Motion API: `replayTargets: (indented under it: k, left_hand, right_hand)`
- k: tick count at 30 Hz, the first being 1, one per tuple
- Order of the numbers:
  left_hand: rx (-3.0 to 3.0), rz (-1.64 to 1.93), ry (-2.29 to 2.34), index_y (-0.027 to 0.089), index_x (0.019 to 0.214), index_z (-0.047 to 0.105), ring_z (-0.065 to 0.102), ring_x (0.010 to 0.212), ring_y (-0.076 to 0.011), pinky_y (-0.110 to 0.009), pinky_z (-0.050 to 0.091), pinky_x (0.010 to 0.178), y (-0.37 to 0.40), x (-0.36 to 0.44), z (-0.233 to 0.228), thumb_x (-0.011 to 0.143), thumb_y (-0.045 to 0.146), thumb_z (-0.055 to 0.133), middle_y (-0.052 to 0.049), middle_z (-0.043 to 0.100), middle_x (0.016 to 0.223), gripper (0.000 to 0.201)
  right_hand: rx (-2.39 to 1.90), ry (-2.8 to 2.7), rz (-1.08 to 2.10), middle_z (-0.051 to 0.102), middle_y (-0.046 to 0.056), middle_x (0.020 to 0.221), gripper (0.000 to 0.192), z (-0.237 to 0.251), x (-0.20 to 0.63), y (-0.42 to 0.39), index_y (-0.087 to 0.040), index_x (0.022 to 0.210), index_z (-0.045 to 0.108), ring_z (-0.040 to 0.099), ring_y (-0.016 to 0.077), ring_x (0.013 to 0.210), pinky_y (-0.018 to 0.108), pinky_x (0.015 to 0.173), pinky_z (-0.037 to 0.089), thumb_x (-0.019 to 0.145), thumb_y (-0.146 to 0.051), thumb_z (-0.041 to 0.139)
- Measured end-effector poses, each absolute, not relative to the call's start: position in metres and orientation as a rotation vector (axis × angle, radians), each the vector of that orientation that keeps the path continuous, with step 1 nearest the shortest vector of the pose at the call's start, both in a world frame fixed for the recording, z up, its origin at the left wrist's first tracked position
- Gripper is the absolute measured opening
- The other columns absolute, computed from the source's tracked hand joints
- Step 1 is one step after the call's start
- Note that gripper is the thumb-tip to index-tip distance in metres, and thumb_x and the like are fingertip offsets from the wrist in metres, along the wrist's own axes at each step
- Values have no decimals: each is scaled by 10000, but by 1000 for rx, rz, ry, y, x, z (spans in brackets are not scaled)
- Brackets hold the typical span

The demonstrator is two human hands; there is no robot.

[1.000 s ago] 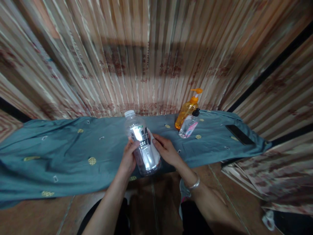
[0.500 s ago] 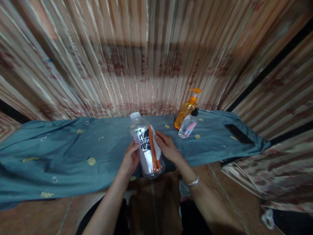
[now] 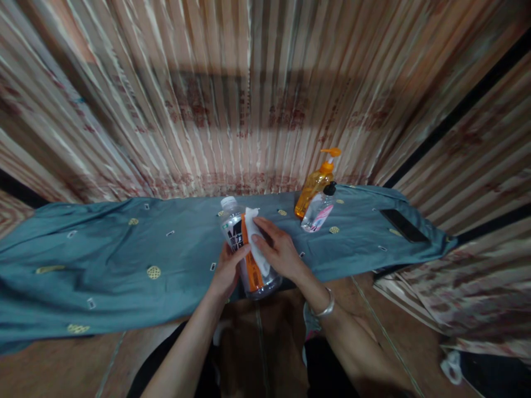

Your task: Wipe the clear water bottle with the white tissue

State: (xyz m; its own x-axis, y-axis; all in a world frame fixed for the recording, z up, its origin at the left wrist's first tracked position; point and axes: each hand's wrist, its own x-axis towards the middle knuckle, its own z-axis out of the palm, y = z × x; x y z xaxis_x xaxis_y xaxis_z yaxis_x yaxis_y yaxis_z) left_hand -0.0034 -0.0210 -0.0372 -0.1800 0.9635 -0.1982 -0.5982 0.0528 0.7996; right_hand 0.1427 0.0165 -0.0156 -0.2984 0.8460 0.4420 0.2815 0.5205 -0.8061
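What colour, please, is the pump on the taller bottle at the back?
Orange, like the pump bottle itself; the head view shows it clearly.

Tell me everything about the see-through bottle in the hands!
The clear plastic bottle has a white cap and a black, white and orange label. It looks empty and tilts, cap pointing away, above the teal cloth. The left hand grips its side; the right hand presses a white wipe against it.
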Motion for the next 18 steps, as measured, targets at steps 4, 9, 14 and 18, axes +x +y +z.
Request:
replayTargets:
  k: [4,9,14,18]
  left_hand:
    - [524,1464,940,167,872,719,741,750,-250,-376,580,776,-22,-6,-30,477,248,944,-48,789,833,461]
    - [502,1553,953,177,766,720,704,646,-198,-329,574,718,-15,-29,-19,472,304,950,-12,762,716,393]
    - [481,1720,1011,163,721,693,652,566,-148,-276,553,629,-10,-47,-9,397,331,975,6,744,674,461]
    - [525,1880,1059,191,813,644,662,616,-140,-268,552,675,-7,-50,-9,395,255,961,45,732,696,528]
  right_hand:
    - [-978,-1658,1079,752,51,1269,410,-22,149,29,-258,1215,743,672,264,1215,426,1105,485,934,-525,611]
    - [-986,-1450,1579,705,-1,666,400,-41,150,32,-212,762,767,646,203,674,352,729,555,844,-598,704]
    - [-993,-1243,1791,691,12,665,404,-58,137,22,-164,760,747,589,146,610,288,627,524,863,-552,702]
    - [-998,-1022,1953,750,71,859,295,-67,119,14,-165,920,740,670,177,734,292,622,546,948,-408,576]
